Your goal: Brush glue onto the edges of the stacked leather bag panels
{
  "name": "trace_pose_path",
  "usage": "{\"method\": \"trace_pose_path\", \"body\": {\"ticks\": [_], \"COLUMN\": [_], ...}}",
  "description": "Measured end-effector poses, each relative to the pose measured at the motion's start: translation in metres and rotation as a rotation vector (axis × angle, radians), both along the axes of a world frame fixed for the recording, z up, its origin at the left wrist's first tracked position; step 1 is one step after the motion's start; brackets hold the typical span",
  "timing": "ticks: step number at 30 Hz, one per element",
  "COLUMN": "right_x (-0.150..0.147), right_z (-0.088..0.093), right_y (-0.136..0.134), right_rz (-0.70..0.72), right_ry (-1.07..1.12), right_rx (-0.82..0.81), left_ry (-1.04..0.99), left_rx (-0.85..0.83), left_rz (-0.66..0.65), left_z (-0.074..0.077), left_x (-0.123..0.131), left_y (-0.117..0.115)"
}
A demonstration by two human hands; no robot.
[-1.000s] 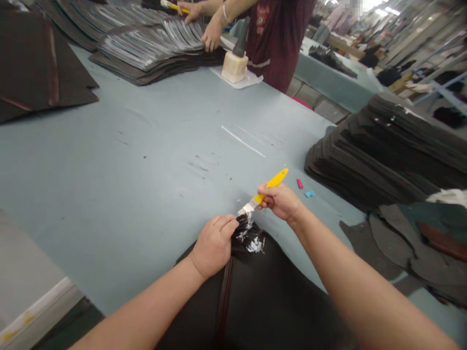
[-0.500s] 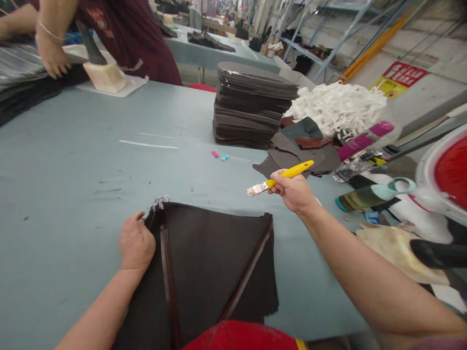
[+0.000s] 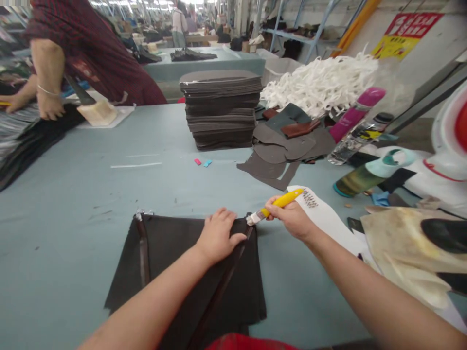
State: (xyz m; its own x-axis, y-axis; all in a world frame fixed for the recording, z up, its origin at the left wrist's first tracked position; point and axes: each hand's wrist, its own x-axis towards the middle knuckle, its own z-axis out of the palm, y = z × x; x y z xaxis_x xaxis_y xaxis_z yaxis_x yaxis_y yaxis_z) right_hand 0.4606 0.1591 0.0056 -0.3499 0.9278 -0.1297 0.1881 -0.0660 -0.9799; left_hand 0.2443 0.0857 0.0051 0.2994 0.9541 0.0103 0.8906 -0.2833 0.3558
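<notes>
A stack of dark brown, leather-like sheets [image 3: 171, 238] lies before me, with a strip down its left part and another slanting across its right. My left hand [image 3: 219, 231] rests on the top sheet near its far edge, fingers stretched out and thumb apart. In my right hand [image 3: 288, 214] is a yellow-handled paintbrush [image 3: 282, 200]. Its whitish bristles meet the sheet's far right corner, at the top of the slanting strip. White residue [image 3: 139, 215] marks the far left corner.
Beyond stands a tall stack of dark pieces [image 3: 222, 112], beside loose scraps [image 3: 280, 141] and a heap of white strips [image 3: 321, 85]. Bottles [image 3: 372, 170] and a stained cloth [image 3: 394, 238] lie right. A co-worker [image 3: 91, 58] leans over the table at the left, near a whitish block [image 3: 98, 114].
My left hand has moved from the left edge onto the sheet, toward its right corner. The paintbrush has come down to that corner. The view has shifted; a white paper shows beside my right arm.
</notes>
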Motion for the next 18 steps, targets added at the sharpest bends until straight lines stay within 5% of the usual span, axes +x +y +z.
{"method": "trace_pose_path", "body": {"ticks": [6, 12, 18], "right_x": [0.001, -0.001, 0.009], "right_z": [-0.004, -0.008, 0.001], "right_y": [0.006, 0.004, 0.025], "right_rz": [-0.049, 0.074, -0.041], "right_ry": [-0.113, -0.124, -0.169], "right_rx": [0.066, -0.003, 0.085], "left_ry": [0.043, 0.110, 0.071], "left_rx": [-0.124, -0.099, -0.072], "left_rz": [0.062, 0.077, 0.089], "left_z": [-0.017, -0.010, -0.008], "left_x": [0.027, 0.028, 0.031], "left_y": [0.007, 0.010, 0.010]}}
